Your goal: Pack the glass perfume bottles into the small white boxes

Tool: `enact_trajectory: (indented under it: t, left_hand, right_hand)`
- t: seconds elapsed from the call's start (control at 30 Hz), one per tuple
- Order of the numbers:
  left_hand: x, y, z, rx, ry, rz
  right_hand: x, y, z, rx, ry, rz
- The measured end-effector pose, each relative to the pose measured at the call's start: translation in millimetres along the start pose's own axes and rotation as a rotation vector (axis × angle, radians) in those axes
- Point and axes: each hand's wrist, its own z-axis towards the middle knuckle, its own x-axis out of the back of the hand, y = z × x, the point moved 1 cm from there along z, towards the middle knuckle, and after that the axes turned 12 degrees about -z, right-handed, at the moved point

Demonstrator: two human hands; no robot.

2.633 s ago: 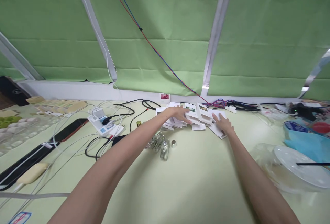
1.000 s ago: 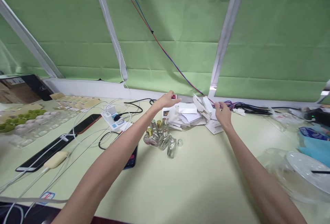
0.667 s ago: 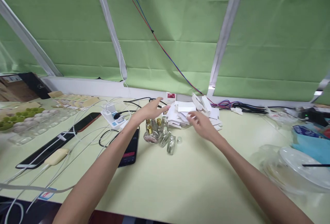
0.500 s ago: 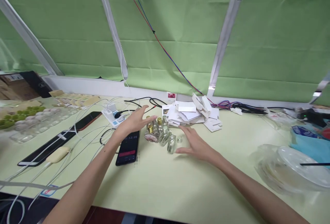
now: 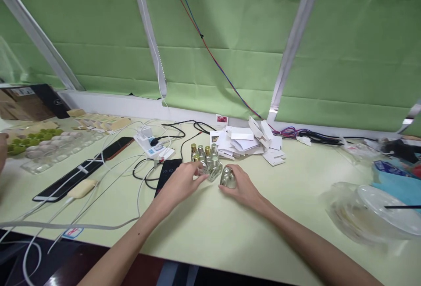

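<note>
Centre of frame, the right hand (image 5: 245,188) grips a small bottle (image 5: 226,175), probably to steady it; the left hand (image 5: 180,181) meets the clustered bottles (image 5: 208,151), its grip unclear.

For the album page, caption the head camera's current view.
Left hand beside capped glass bottles, right hand around another, white cards heaped behind.
</note>
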Motion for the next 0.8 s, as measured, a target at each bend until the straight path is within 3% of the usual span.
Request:
enact_trajectory:
  t: [0.37,0.63,0.8]
  left_hand:
    - [-47.4,6,17,0.108,-0.018,0.198]
    - [-56.3,1,23,0.031,-0.042,0.079]
    - [-62.4,9,19,-0.029,-0.099,0.013]
  right_hand:
    - [22,45,-10,-0.102,0.102,-0.093]
    - [27,78,3,-0.112,0.293,-0.413]
    - [28,85,13,-0.195,0.305,-0.591]
